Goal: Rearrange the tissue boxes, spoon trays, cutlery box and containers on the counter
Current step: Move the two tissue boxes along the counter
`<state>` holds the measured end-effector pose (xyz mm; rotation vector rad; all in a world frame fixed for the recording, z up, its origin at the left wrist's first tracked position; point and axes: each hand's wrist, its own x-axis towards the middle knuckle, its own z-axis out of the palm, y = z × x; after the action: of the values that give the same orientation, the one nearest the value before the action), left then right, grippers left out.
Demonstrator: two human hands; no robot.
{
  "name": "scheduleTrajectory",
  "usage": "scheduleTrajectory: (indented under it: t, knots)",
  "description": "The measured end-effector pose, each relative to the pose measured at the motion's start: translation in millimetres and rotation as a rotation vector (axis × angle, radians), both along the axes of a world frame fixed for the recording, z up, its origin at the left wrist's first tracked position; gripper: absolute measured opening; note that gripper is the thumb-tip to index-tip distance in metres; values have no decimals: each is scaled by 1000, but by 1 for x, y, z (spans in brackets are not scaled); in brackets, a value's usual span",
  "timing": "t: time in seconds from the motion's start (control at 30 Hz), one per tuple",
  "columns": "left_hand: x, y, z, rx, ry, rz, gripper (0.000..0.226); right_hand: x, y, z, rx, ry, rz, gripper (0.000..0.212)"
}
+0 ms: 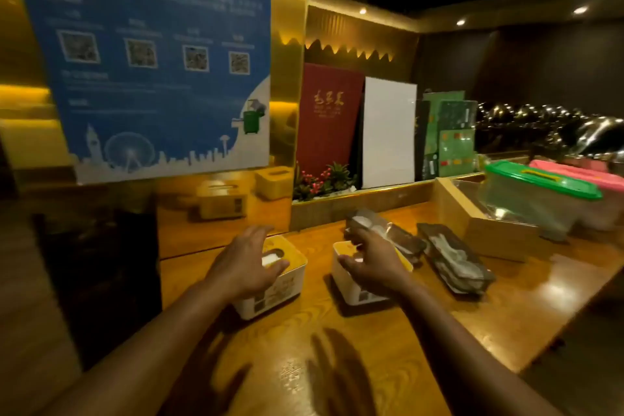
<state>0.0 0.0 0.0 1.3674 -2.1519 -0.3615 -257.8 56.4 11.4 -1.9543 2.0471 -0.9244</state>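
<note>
Tissue boxes (270,284) (361,277) are set side by side on the tabletop (371,365), each under a hand (241,267) (373,262) with spread fingers, nothing yet gripped. Light, rigid and smooth-walled by appearance, they are probably best clasped across the top edges.

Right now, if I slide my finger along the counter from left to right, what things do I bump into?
Left tissue box → right tissue box → first spoon tray → second spoon tray → wooden cutlery box → green-lidded container → pink-lidded container.

Spread hands (244,267) (374,263) hover over 2 tissue boxes (280,284) (351,287) on counter (354,365).
</note>
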Motion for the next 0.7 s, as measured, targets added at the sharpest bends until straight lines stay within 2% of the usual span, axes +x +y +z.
scheduleTrajectory:
  t: [0.13, 0.3, 0.37, 0.47, 0.57, 0.7]
  knots:
    - [26, -4, -45, 78, -87, 95, 87, 42, -31, -48, 168, -22, 18, 69]
    - [41, -10, -83, 134, 18, 105, 87, 69, -63, -95, 206, 2, 42, 83]
    - [43, -13, -96, 163, 88, 78, 89, 75, -70, -109, 232, -17, 56, 80]
    - [44, -19, -107, 159, 161, 80, 92, 78, -72, -120, 167, -57, 17, 67]
    - [46, -22, -110, 121, 201, 95, 85, 78, -69, -125, 91, -126, -12, 55]
    - [48, -20, -115, 82, 229, 101, 73, 76, -60, -132, 54, -148, -12, 53]
